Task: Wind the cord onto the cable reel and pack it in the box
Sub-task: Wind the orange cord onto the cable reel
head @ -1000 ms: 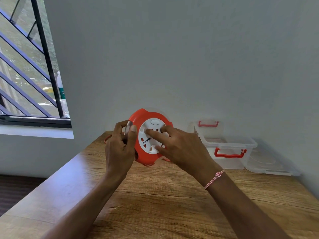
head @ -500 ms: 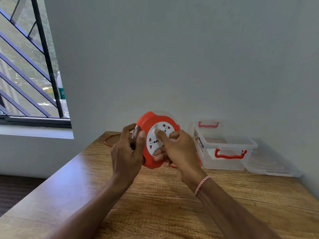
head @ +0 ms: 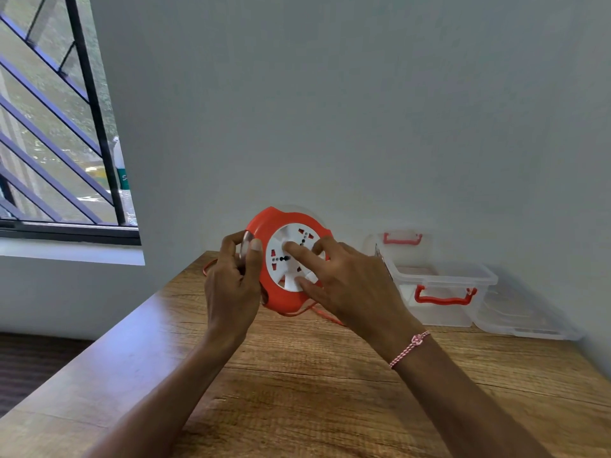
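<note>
An orange cable reel with a white socket face is held upright above the wooden table. My left hand grips the reel's left edge. My right hand rests on the white face, index finger and thumb pressed on it, fingers spread. The orange cord hangs from the reel's underside and runs along the table behind my right hand; another loop of it shows left of my left hand. A clear plastic box with red handles stands open at the back right.
The box's clear lid lies flat on the table right of the box, by the wall. A barred window is at the left. The table's left edge drops to a dark floor.
My right hand's fingers have shifted around the white face and opened out from a curled grip, turning it. The reel has stayed at about the same height in my left hand.
</note>
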`<state>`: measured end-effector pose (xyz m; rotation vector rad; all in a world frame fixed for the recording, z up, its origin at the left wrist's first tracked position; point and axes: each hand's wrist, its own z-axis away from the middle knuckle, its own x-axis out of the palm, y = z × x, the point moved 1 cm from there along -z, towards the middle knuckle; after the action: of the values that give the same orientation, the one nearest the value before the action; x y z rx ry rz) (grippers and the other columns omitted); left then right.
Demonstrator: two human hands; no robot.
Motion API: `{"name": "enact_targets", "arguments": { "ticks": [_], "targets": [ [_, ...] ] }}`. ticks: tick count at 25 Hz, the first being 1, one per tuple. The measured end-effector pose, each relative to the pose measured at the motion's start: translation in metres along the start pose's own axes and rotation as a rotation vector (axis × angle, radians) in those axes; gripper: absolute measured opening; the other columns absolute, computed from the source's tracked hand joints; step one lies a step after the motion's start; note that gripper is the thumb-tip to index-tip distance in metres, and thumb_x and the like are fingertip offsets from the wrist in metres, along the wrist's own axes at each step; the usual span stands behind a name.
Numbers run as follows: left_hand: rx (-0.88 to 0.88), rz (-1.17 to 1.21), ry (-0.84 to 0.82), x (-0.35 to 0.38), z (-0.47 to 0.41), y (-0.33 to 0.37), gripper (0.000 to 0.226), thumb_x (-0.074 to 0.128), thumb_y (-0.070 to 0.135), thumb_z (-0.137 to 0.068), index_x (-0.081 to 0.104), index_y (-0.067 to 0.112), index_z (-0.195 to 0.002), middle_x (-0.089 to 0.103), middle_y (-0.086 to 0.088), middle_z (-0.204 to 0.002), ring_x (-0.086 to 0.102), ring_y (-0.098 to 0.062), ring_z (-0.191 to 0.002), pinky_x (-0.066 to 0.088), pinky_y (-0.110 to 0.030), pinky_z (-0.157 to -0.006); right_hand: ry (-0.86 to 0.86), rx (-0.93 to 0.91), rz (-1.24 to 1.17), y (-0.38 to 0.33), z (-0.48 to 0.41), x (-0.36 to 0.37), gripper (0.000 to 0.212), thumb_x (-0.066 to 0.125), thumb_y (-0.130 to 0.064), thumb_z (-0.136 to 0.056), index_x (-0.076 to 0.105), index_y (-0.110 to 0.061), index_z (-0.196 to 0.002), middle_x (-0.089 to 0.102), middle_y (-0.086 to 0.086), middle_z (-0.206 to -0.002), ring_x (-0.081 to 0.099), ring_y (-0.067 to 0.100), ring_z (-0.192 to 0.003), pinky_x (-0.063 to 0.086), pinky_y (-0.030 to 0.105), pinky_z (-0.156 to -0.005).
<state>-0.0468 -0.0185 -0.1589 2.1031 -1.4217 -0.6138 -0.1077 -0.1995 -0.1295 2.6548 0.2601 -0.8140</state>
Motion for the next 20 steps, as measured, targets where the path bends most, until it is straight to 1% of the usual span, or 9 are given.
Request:
{"name": "enact_targets", "arguments": {
  "ticks": [3, 6, 8, 11, 13, 15, 16, 18, 20],
  "targets": [
    [0.028, -0.009, -0.043, 0.001, 0.002, 0.003, 0.031, 0.040, 0.062, -0.103, 0.049, 0.038, -0.121, 0.070, 0.029, -0.081, 0.073, 0.001, -0.074, 0.066, -0.037, -0.057, 0.038, 0.044, 0.037, -0.004, 0.002, 0.002, 0.070, 0.067, -0.059, -0.091, 0.052, -0.025, -0.150, 0.079, 0.009, -0.113, 0.079, 0.030, -0.086, 0.063, 0.042, -0.065],
    [0.075, -0.013, -0.082, 0.004, 0.006, 0.005, 0.045, 0.036, 0.070, -0.099, 0.051, 0.034, -0.123, 0.071, 0.022, -0.080, 0.074, 0.000, -0.077, 0.066, -0.038, -0.059, 0.090, 0.082, -0.004, -0.006, 0.004, 0.002, 0.070, 0.074, -0.062, -0.084, 0.063, -0.021, -0.139, 0.081, 0.008, -0.097, 0.078, 0.026, -0.069, 0.063, 0.037, -0.061],
    [0.086, -0.010, -0.080, 0.004, 0.009, 0.004, 0.047, 0.035, 0.072, -0.099, 0.052, 0.035, -0.122, 0.068, 0.024, -0.081, 0.073, 0.000, -0.079, 0.066, -0.038, -0.060, 0.077, 0.174, -0.114, -0.007, 0.005, 0.001, 0.069, 0.075, -0.065, -0.080, 0.065, -0.021, -0.133, 0.081, 0.007, -0.099, 0.078, 0.025, -0.069, 0.062, 0.032, -0.063],
    [0.097, -0.002, -0.077, 0.007, 0.014, 0.004, 0.042, 0.035, 0.072, -0.100, 0.050, 0.039, -0.122, 0.070, 0.029, -0.085, 0.073, 0.001, -0.077, 0.063, -0.027, -0.057, -0.013, 0.498, -0.395, -0.015, 0.002, 0.000, 0.071, 0.070, -0.071, -0.079, 0.059, -0.025, -0.131, 0.076, -0.002, -0.107, 0.077, 0.018, -0.074, 0.057, 0.019, -0.058],
    [0.100, 0.002, -0.049, 0.011, 0.020, 0.005, 0.032, 0.037, 0.069, -0.101, 0.048, 0.043, -0.116, 0.071, 0.020, -0.087, 0.073, -0.004, -0.071, 0.060, -0.027, -0.051, -0.032, 0.850, -0.770, -0.019, -0.002, 0.000, 0.065, 0.073, -0.066, -0.081, 0.058, -0.020, -0.124, 0.076, -0.009, -0.090, 0.075, 0.013, -0.056, 0.053, 0.019, -0.040],
    [0.098, -0.026, -0.010, 0.015, 0.023, 0.006, 0.026, 0.038, 0.066, -0.102, 0.046, 0.043, -0.109, 0.069, 0.011, -0.082, 0.070, -0.006, -0.068, 0.057, -0.030, -0.050, -0.017, 1.195, -1.304, -0.023, -0.003, 0.000, 0.048, 0.074, -0.048, -0.090, 0.059, -0.012, -0.118, 0.079, 0.006, -0.072, 0.073, 0.016, -0.049, 0.046, 0.021, -0.034],
    [0.090, -0.035, 0.004, 0.015, 0.022, 0.006, 0.024, 0.039, 0.064, -0.102, 0.046, 0.042, -0.107, 0.069, 0.013, -0.083, 0.069, -0.005, -0.067, 0.056, -0.030, -0.050, -0.021, 1.297, -1.508, -0.025, -0.002, -0.001, 0.037, 0.072, -0.037, -0.095, 0.061, -0.008, -0.115, 0.079, 0.014, -0.073, 0.073, 0.017, -0.051, 0.045, 0.020, -0.035],
    [0.042, -0.035, 0.018, 0.013, 0.019, 0.002, 0.025, 0.039, 0.061, -0.102, 0.047, 0.038, -0.105, 0.069, 0.015, -0.081, 0.069, -0.005, -0.067, 0.056, -0.029, -0.048, -0.087, 1.311, -1.713, -0.026, -0.001, -0.003, 0.023, 0.069, -0.023, -0.099, 0.063, -0.005, -0.112, 0.079, 0.020, -0.079, 0.075, 0.018, -0.055, 0.050, 0.020, -0.040],
    [-0.036, -0.024, 0.029, 0.010, 0.014, -0.002, 0.026, 0.039, 0.062, -0.102, 0.050, 0.039, -0.102, 0.069, 0.011, -0.072, 0.071, -0.008, -0.067, 0.061, -0.040, -0.052, -0.160, 1.148, -1.570, -0.020, -0.004, -0.008, 0.024, 0.068, -0.024, -0.099, 0.063, -0.006, -0.115, 0.080, 0.014, -0.079, 0.075, 0.019, -0.056, 0.054, 0.022, -0.043]
  ]
}}
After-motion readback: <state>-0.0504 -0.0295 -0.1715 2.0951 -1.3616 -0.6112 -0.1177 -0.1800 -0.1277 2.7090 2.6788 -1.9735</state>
